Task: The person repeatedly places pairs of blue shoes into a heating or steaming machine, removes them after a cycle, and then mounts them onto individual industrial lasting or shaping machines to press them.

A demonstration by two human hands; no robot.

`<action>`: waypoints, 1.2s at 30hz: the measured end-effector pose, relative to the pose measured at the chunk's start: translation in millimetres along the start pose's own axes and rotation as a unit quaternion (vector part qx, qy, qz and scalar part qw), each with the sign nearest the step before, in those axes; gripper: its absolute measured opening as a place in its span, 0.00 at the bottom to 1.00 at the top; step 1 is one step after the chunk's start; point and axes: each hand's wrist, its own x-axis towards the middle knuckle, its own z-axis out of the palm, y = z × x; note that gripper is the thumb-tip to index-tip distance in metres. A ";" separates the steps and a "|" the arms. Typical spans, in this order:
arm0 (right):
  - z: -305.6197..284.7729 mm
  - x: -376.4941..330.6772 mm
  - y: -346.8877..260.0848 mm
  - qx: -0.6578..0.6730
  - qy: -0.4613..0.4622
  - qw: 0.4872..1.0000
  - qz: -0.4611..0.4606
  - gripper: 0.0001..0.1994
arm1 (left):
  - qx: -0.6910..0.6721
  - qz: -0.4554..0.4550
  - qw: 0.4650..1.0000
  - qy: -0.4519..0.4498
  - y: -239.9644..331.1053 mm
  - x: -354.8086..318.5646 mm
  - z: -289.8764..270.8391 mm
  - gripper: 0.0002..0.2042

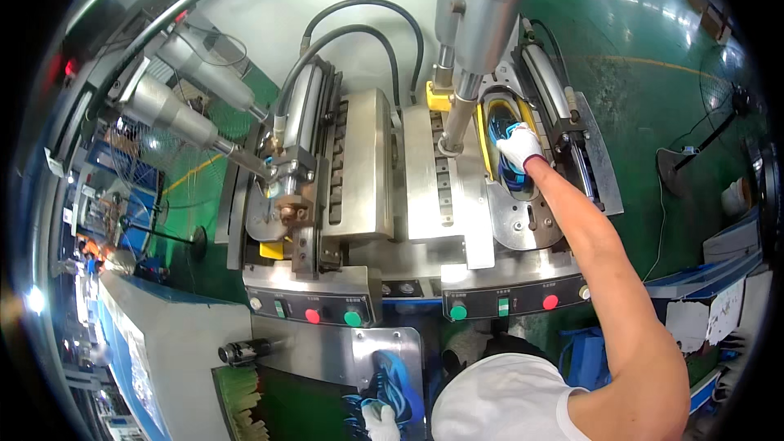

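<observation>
Right hand (519, 145), in a white glove, is extended at full arm's reach and rests on a blue shoe (506, 151) seated in the right-hand station of the press machine (408, 188); the fingers are laid over the upper part of the shoe, but whether they are closed around it or merely pressing on it cannot be told. The shoe lies lengthwise inside a yellow-edged cradle (487, 143), between a vertical steel ram (461, 110) on its left and a side cylinder (549, 82) on its right, with a slotted metal plate (531, 224) just below it toward the machine's front edge. Left hand (380, 422), also white-gloved, is at the lower edge of the view, closed on a second blue shoe (392, 388) held against a steel panel (327, 355) below the machine's front edge. A stiff bristle brush (241, 408) stands just left of that shoe. Along the front edge run two control strips (408, 304) with red and green push buttons. The left-hand station (359, 167) holds no shoe, its clamp blocks standing apart. Black hoses (359, 33) arch over the machine's rear. Green floor (645, 57) lies to the right, with a standing fan (735, 106) well apart.
</observation>
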 end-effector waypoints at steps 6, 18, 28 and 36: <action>18.9 18.0 -28.4 0.019 -0.006 0.996 -0.084 0.22 | 0.165 -0.223 0.927 0.252 -148.9 36.2 127.1 0.39; 23.4 -348.8 -74.7 0.079 -0.077 0.895 -0.432 0.39 | -0.218 -0.062 0.942 0.245 -104.4 -49.9 30.2 0.28; 140.1 -456.8 -61.2 -0.156 -0.299 0.794 -0.507 0.52 | -0.276 -0.188 0.906 0.262 -168.0 22.1 65.1 0.43; 291.7 -641.1 -69.2 -0.068 -0.415 0.860 -0.288 0.21 | -0.209 -0.137 0.932 0.263 -192.7 36.6 61.5 0.40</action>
